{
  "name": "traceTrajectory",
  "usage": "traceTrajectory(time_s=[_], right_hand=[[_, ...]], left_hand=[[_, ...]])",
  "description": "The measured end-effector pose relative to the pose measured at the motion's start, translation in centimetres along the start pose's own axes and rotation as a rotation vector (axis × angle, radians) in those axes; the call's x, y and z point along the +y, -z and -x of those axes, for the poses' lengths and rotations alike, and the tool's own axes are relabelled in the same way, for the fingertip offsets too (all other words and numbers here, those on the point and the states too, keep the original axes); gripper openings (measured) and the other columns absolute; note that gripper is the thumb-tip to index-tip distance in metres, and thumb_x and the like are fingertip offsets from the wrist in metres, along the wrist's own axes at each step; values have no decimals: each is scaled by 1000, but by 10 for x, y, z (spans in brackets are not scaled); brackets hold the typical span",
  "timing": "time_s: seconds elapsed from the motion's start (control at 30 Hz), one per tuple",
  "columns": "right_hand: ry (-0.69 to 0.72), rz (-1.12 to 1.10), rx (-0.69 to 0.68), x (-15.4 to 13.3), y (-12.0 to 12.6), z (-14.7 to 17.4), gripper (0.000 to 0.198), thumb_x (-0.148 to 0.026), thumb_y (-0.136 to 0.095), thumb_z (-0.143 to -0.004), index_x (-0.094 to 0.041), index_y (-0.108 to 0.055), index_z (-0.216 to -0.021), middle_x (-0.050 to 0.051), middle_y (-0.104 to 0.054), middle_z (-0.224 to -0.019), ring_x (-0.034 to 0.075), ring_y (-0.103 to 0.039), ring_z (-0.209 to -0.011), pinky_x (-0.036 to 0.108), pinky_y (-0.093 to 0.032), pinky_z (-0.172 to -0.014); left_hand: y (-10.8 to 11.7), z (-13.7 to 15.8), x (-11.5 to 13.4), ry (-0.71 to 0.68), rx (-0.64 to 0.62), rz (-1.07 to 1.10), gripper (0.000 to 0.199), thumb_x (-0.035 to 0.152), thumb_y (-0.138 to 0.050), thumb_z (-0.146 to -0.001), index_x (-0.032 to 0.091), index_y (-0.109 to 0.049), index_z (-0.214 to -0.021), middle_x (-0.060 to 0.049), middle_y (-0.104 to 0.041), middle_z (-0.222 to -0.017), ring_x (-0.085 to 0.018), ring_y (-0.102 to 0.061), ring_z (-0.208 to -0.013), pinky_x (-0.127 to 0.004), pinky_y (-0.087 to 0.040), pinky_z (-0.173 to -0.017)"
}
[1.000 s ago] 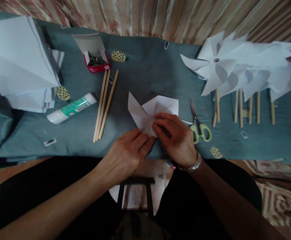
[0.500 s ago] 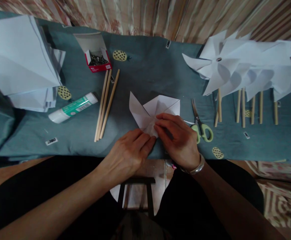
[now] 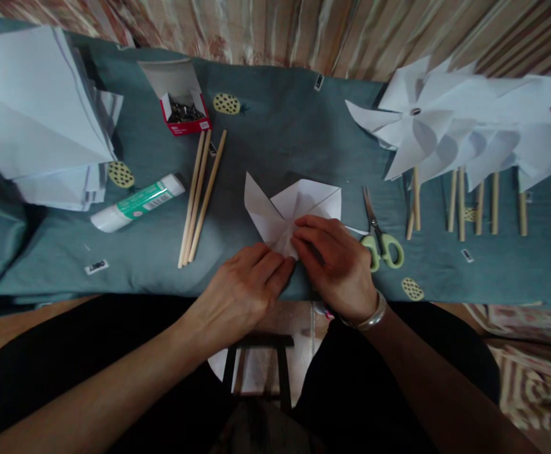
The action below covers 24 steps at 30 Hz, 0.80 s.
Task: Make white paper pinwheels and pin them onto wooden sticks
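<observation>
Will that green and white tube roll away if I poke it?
The tube would probably roll, as it looks round and lies on its side. The cloth under it might slow it. It'd likely feel stiff, not floppy: its sides look straight.

1. Beyond the folded paper (image 3: 306, 194): bare worktop (image 3: 289, 135), room to pass.
2. Left of it: a gap, then three sticks (image 3: 198, 197) and a glue stick (image 3: 140, 202) in the way.
3. Right: scissors (image 3: 374, 227) close by, pinwheels (image 3: 446, 126) farther off.
4. Near side: left hand (image 3: 247, 287) and right hand (image 3: 336, 266) block access.
</observation>
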State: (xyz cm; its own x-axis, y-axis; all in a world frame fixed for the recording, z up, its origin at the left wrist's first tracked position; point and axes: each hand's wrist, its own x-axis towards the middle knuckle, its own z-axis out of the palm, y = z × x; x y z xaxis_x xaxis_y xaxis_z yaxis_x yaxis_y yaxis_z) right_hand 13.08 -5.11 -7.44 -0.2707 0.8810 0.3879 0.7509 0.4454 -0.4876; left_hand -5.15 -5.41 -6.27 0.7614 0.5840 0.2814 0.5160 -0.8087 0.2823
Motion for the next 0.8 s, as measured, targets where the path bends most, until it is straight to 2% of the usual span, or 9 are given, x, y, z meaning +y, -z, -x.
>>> traceTrajectory(time_s=[0.5, 0.67, 0.8], right_hand=[[-10, 21, -37, 1, -1, 1, 19, -14, -53, -94, -15, -71, -95, 12, -72, -106, 24, -66, -98, 40, -55, -89], [-53, 36, -97, 2, -2, 3, 26, -11, -46, -95, -18, -69, -107, 12, -66, -122, 25, -62, -105, 44, -55, -92], [-11, 87, -147, 1, -4, 3, 32, -8, -40, -95, -15, -65, -113, 15, -63, -126, 26, -60, -110, 45, -54, -95]], left_hand=[[1, 0, 0, 12, -36, -11, 23, 12, -44, -97, 7, -64, -108, -9, -68, -89, -19, -61, -81, -32, -57, -73], [1, 0, 0, 0, -8, -2, 22, 11, -46, -96, 4, -63, -108, -9, -68, -87, -20, -61, -80, -32, -57, -73], [0, -1, 0, 14, -24, -1, 21, 12, -46, -96, 6, -64, -106, -8, -68, -88, -19, -61, -80, -31, -56, -73]])
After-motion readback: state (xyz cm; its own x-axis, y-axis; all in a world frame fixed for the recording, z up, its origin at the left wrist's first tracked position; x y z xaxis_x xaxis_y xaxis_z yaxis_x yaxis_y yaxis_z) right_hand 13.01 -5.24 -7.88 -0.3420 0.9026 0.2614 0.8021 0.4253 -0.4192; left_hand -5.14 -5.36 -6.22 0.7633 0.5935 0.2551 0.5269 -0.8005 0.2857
